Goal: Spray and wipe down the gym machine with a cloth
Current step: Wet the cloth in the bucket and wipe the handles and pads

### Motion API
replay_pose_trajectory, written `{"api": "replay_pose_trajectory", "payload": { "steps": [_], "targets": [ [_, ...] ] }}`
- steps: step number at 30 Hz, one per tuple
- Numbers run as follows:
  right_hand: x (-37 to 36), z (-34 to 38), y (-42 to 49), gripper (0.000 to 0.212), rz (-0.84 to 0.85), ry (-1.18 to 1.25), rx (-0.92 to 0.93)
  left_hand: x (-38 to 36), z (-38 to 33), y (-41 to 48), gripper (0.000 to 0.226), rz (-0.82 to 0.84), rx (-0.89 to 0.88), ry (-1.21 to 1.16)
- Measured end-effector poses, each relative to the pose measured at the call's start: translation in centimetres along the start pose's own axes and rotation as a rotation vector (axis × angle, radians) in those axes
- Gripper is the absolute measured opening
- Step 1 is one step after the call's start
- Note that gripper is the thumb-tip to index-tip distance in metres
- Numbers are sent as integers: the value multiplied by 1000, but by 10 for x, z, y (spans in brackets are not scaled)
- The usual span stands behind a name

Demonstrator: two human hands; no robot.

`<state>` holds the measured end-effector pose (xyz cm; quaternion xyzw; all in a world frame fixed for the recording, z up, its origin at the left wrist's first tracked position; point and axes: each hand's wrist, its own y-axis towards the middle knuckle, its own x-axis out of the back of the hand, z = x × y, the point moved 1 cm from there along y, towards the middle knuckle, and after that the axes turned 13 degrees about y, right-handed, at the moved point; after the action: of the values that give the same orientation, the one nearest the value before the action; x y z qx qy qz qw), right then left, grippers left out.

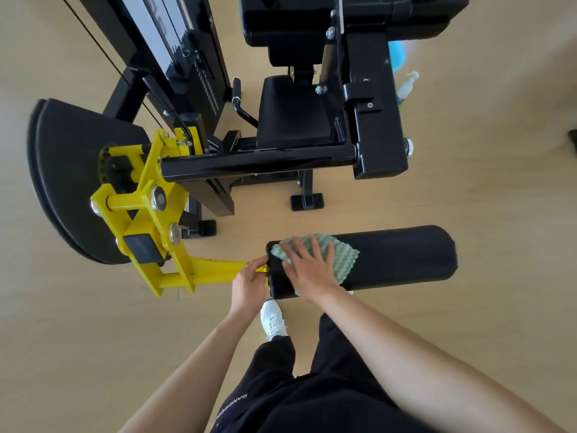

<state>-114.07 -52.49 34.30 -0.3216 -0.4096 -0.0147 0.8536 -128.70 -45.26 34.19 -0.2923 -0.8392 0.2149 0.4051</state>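
A black and yellow gym machine stands on the wooden floor in front of me. Its black roller pad lies across the lower middle, fixed to a yellow arm. A green-and-white patterned cloth is spread over the pad's left end. My right hand lies flat on the cloth with fingers spread, pressing it onto the pad. My left hand grips the yellow arm where it meets the pad's end. A clear spray bottle stands on the floor at the far right of the machine.
A black seat and a back pad sit at the top. A large black curved plate is at left. A light blue object stands behind the frame. My legs and a white shoe are below the pad.
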Motion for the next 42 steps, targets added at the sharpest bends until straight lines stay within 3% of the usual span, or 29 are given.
{"api": "replay_pose_trajectory", "payload": {
  "steps": [3, 7, 15, 19, 22, 24, 27, 32, 35, 42],
  "targets": [
    [-15, 19, 3, 57, 72, -80, 145, 1, 8, -6, 39, -11, 78, -79],
    [-6, -10, -6, 65, -2, -89, 172, -1, 15, -12, 41, -46, 83, -83],
    [38, -119, -35, 69, -240, -57, -251, -9, -15, -15, 14, -239, 40, 321],
    [62, -163, -46, 74, -317, -16, -443, -23, -31, -17, 39, -287, 9, 373],
    [71, -174, -44, 70, -333, 2, -543, -34, -44, -17, 60, -243, -109, 490],
    [70, -161, -37, 69, -312, 19, -487, -44, -53, -15, 67, -160, -190, 621],
    [51, -123, -26, 61, -229, 37, -207, -63, -57, -14, 72, -61, -253, 786],
    [34, -100, -23, 69, -128, -44, 47, -67, -56, -15, 77, -106, -238, 833],
    [44, -129, -32, 64, -174, -69, 4, -63, -58, -11, 77, -108, -239, 868],
    [82, -220, -57, 66, -380, 41, -356, -77, -68, -12, 68, -213, -168, 821]
  ]
}}
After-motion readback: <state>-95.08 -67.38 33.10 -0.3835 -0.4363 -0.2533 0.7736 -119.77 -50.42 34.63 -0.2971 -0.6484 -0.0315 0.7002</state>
